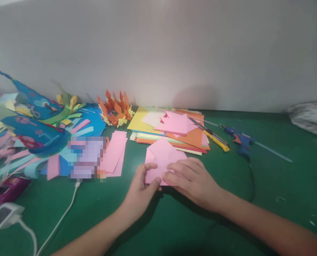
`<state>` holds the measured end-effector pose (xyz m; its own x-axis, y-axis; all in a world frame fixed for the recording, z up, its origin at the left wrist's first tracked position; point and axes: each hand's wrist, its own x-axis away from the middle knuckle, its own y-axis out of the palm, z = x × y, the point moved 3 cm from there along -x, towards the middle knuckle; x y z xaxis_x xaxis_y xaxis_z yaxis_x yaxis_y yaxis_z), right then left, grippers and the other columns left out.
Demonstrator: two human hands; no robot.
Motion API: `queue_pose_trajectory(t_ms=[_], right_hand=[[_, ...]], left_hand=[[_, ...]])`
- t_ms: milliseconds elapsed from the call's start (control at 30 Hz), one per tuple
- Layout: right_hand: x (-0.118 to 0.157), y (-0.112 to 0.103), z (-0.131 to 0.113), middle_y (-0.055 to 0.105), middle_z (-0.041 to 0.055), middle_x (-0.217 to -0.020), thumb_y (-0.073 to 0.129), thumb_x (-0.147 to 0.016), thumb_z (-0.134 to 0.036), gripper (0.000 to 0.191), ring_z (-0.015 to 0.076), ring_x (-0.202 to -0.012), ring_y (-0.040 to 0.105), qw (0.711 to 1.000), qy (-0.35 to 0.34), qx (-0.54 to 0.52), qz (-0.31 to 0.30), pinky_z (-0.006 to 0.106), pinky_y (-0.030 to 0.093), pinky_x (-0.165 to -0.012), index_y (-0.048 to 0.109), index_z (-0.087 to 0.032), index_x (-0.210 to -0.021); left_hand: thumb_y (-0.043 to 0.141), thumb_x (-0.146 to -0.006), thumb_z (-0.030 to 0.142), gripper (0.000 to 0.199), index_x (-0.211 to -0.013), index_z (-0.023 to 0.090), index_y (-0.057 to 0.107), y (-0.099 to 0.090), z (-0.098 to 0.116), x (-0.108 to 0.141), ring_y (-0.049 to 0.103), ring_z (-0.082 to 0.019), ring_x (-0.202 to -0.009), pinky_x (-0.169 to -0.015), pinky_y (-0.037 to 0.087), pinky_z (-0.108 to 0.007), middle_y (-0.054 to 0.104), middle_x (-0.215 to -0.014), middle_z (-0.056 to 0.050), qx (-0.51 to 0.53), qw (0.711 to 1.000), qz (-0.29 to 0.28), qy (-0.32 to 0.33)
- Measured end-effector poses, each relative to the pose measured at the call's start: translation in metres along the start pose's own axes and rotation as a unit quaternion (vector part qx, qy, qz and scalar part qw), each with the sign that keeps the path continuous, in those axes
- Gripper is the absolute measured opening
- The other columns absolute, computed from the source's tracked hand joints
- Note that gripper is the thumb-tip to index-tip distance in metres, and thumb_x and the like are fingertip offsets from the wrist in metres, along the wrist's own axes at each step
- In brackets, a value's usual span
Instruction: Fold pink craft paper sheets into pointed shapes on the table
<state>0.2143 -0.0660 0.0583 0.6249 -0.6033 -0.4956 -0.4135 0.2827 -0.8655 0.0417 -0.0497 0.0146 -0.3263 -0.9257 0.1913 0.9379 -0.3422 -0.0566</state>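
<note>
A pink sheet of paper [162, 153], partly folded, lies on the green table in front of me. Its far edge comes to a point and a folded flap shows at its left corner. My left hand [144, 185] grips the near left edge, thumb on top and index finger curled over the paper. Across the right part of the sheet lies my right hand [193, 177], its fingers extended and pressing on the paper. That hand hides the sheet's right side.
Behind the sheet is a stack of coloured paper [144, 138] with a yellow cutter [217, 140] leaning on it. A blue glue gun [242, 142] lies right. Left are an orange paper crown [115, 110], pink strips [115, 153], blue cone hats [41, 131] and a white cable [70, 206].
</note>
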Motion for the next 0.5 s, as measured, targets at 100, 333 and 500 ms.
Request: queue_pose_trajectory(t_ms=[100, 333, 500], right_hand=[[0.013, 0.004, -0.009, 0.067, 0.0039, -0.095, 0.040, -0.096, -0.017, 0.024, 0.0165, -0.087, 0.052, 1.000, -0.013, 0.001, 0.009, 0.032, 0.035, -0.079, 0.063, -0.021, -0.099], [0.031, 0.015, -0.005, 0.058, 0.0034, -0.077, 0.037, -0.096, -0.016, 0.030, 0.0151, -0.067, 0.043, 0.999, 0.040, -0.003, -0.019, 0.030, 0.029, -0.062, 0.066, -0.024, -0.098], [0.037, 0.027, -0.002, 0.058, 0.0060, -0.084, 0.037, -0.095, -0.014, 0.029, 0.0157, -0.070, 0.045, 0.996, 0.018, -0.010, -0.092, 0.029, 0.033, -0.061, 0.063, -0.020, -0.108]], left_hand=[[0.052, -0.085, 0.036, 0.040, -0.119, 0.021, 0.039, 0.008, -0.006, 0.019, 0.060, -0.012, -0.076, -0.075, 0.055, -0.032, 0.045, -0.115, -0.009, 0.005, 0.999, -0.038, -0.019], [0.044, -0.092, 0.036, 0.039, -0.129, 0.022, 0.045, 0.000, 0.006, 0.045, 0.060, -0.020, -0.091, -0.082, 0.050, -0.035, 0.059, -0.104, -0.008, -0.321, 0.932, -0.157, 0.056], [0.039, -0.094, 0.030, 0.028, -0.113, 0.026, 0.059, -0.001, 0.009, 0.039, 0.062, -0.020, -0.062, -0.057, 0.047, -0.030, 0.067, -0.076, -0.003, -0.497, 0.838, -0.208, 0.079]])
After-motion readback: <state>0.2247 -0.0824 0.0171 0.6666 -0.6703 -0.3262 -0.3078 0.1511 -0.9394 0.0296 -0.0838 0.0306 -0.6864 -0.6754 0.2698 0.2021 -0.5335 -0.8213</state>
